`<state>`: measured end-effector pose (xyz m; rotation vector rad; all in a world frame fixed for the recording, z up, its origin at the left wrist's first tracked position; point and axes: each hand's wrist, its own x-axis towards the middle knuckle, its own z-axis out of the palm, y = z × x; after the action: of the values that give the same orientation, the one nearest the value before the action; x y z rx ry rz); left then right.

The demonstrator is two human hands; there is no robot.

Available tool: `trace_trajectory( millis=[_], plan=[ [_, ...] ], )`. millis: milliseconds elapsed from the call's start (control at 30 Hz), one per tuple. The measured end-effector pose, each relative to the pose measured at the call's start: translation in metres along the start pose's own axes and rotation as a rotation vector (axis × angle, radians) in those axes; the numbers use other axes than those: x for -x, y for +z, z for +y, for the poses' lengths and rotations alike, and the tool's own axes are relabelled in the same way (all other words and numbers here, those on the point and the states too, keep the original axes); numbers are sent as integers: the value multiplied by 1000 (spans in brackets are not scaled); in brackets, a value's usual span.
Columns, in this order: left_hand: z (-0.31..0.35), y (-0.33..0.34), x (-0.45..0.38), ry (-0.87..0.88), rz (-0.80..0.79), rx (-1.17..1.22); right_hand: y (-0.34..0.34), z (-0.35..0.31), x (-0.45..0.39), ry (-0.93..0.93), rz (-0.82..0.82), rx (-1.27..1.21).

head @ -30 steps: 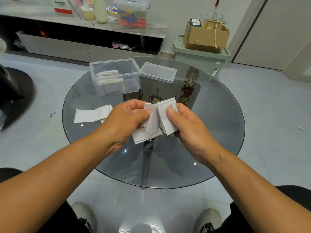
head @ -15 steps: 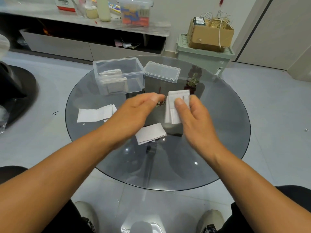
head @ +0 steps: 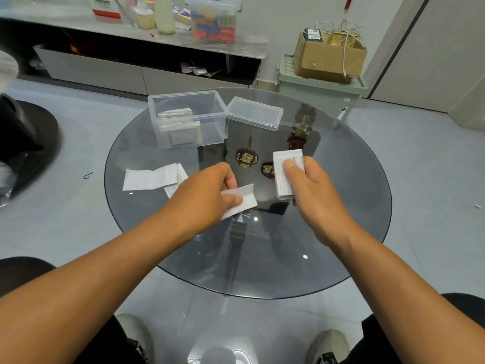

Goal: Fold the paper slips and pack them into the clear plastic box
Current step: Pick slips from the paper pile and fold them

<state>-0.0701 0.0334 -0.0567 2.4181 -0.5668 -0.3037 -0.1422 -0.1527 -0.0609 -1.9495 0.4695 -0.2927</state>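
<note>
So the right hand (head: 312, 190) has a folded slip (head: 284, 177) pinched under the thumb, held up off the glass and pointed toward the box. My guess is it's done and just waiting its turn to go in. The left hand (head: 210, 193) is down low with thumb and fingers closed on the edge of another slip (head: 245, 198), which looks folded over once and sits at or just above the tabletop (head: 341, 232). Can't tell if it's lifted yet. The hands are apart, each busy with its own paper, which makes sense if you're grabbing the next one while the finished one is still in hand.

Off to the left there's a small pile of unfolded slips (head: 151, 177) lying flat, near the left hand, so that's the supply.

Farther back sits the clear plastic box (head: 212, 114), open, with a few folded slips (head: 181, 127) standing along its left side and room left on the right. Its lid (head: 254, 114) lies just beside it on the right, touching or nearly so, out of the way for dropping things in.

Judging by the pile, still a few to go.
</note>
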Motion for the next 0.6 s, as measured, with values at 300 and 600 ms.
trace_trajectory(
  millis=[300,600],
  plan=[
    [13,13,1,-164,-69,940,24,3,11,55,-65,-319],
    [14,18,4,-167,-43,1014,34,5,12,8,-93,-376]
  ],
)
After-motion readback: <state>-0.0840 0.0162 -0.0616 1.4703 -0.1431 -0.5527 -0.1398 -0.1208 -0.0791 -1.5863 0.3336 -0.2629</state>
